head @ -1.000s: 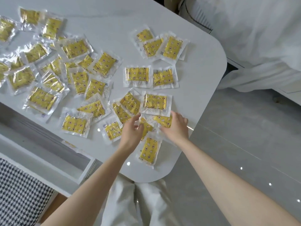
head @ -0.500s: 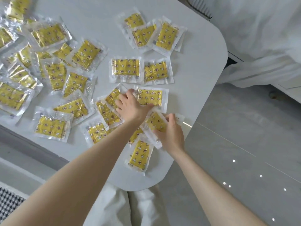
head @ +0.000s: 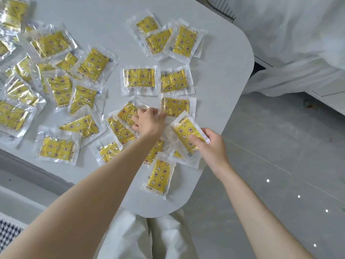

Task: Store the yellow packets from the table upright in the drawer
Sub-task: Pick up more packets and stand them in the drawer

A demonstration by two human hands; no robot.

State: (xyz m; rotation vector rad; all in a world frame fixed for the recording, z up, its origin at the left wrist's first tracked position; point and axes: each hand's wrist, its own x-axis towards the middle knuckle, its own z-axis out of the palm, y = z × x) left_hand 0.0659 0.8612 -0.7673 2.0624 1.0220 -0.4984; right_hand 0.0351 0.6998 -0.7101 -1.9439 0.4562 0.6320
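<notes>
Several yellow packets in clear wrappers lie scattered flat over the white table (head: 104,14). My right hand (head: 211,146) grips one yellow packet (head: 184,130) lifted at a tilt near the table's right edge. My left hand (head: 149,121) reaches over the packets and pinches the left edge of another packet (head: 175,106) that lies flat. A lone packet (head: 158,177) lies nearest me, close to the table's rounded corner. The drawer is hardly in view; only a pale ledge shows at the lower left.
White fabric (head: 298,43) drapes over furniture to the right of the table. Grey floor (head: 270,156) runs below it. A houndstooth-patterned surface (head: 9,232) shows at the bottom left. My legs in pale trousers stand under the table's corner.
My right hand has lifted its packet off the table and tilted it. My left hand has moved right, from the packets in the middle to the edge of the flat packet.
</notes>
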